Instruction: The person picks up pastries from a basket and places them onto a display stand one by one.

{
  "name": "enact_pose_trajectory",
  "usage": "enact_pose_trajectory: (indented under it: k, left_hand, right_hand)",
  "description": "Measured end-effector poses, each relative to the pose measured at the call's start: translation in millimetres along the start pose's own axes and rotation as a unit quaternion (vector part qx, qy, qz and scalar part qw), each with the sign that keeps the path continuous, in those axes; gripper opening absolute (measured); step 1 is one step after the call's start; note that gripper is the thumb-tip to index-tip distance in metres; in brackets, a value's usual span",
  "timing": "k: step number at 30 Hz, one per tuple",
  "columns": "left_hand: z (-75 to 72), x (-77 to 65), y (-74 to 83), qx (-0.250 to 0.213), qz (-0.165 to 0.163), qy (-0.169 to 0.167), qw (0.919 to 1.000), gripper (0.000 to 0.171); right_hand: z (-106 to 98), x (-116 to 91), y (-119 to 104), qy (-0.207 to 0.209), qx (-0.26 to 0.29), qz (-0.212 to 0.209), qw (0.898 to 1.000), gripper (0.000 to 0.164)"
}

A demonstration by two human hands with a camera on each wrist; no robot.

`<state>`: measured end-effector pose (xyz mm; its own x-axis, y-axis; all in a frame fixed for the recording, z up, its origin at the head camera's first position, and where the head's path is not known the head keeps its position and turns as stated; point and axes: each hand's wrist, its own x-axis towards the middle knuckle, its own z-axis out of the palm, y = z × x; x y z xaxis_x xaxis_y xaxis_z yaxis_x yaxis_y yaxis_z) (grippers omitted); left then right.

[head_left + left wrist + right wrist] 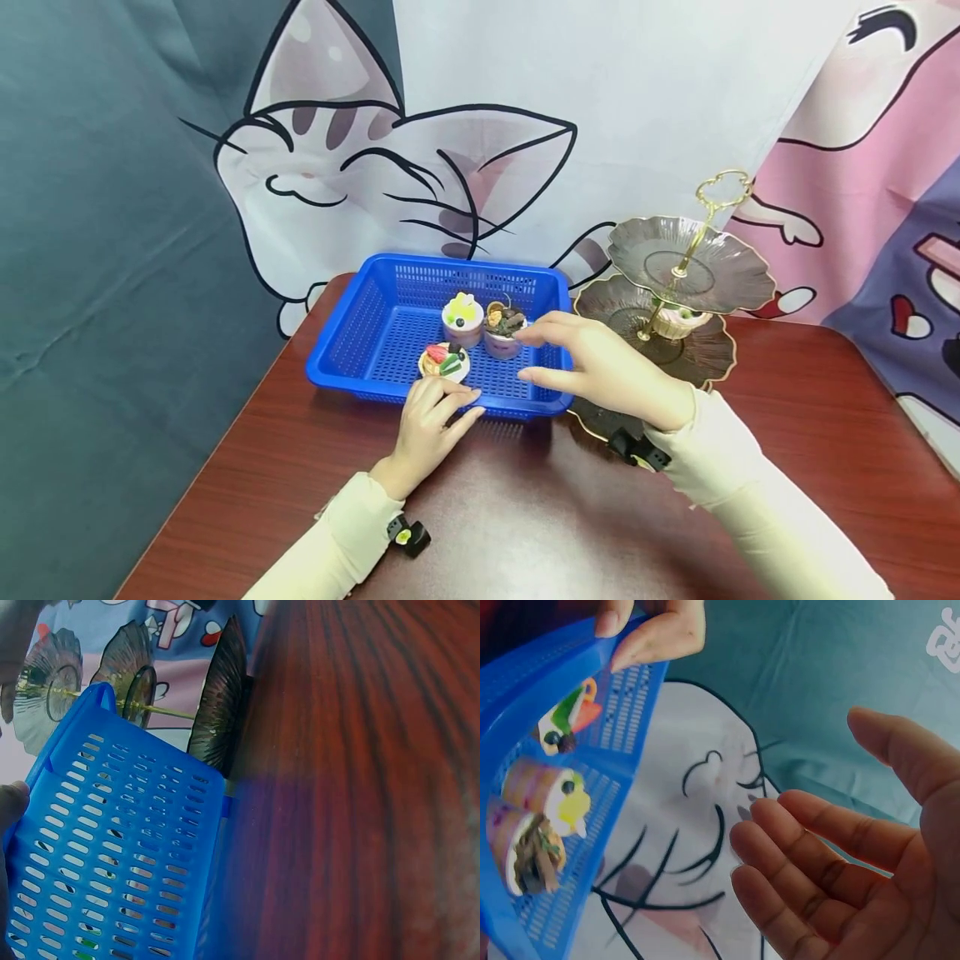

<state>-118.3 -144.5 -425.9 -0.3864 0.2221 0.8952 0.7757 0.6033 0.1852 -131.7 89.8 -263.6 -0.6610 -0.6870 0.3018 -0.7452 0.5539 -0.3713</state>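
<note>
My left hand (431,423) holds the near rim of a blue plastic basket (330,371), fingers bent over the edge. My right hand (600,367) is above the basket's right side, fingers spread and palm bare in the right wrist view. Inside the basket sits a dessert cup with yellow topping (462,319), beside a cup topped with dark chocolate pieces (504,329), which is nearest my right fingertips. Close to the left hand lies a small fruit tart (444,362) with strawberry and green slices.
A tiered stand (693,258) with dark scalloped, gold-edged plates stands right of the basket, under and behind my right forearm. A cupcake (678,320) sits on its middle plate. The brown table (540,517) meets a cat-printed curtain (315,200) at the back.
</note>
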Motion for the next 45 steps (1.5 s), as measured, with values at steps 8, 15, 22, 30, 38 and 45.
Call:
enact_pose_trajectory:
  k: [8, 15, 22, 30, 38, 45]
  left_hand:
    - [1.4, 0.3, 0.9, 0.005, 0.002, 0.000, 1.0000, 0.025]
    - [2.8, -0.7, 1.2, 0.000, 0.002, -0.002, 1.0000, 0.021]
    - [4.2, -2.4, 1.9, -0.001, 0.000, -0.002, 1.0000, 0.020]
    - [3.7, -2.8, 2.7, 0.006, 0.006, 0.003, 1.0000, 0.026]
    - [2.3, -2.3, 0.6, 0.008, 0.008, 0.001, 0.9999, 0.025]
    - [0.7, -0.4, -0.5, 0.010, 0.012, 0.000, 0.9999, 0.024]
  right_hand:
    - [9, 27, 0, -0.020, -0.005, -0.007, 1.000, 0.038]
    - [17, 49, 2, -0.036, -0.007, 0.000, 0.999, 0.040]
    - [33, 70, 13, -0.049, 0.008, 0.031, 0.998, 0.041]
    - [50, 87, 35, -0.067, 0.022, 0.068, 0.995, 0.045]
    - [62, 99, 45, -0.070, 0.048, 0.082, 0.993, 0.044]
    - [66, 107, 48, -0.062, 0.043, 0.087, 0.993, 0.040]
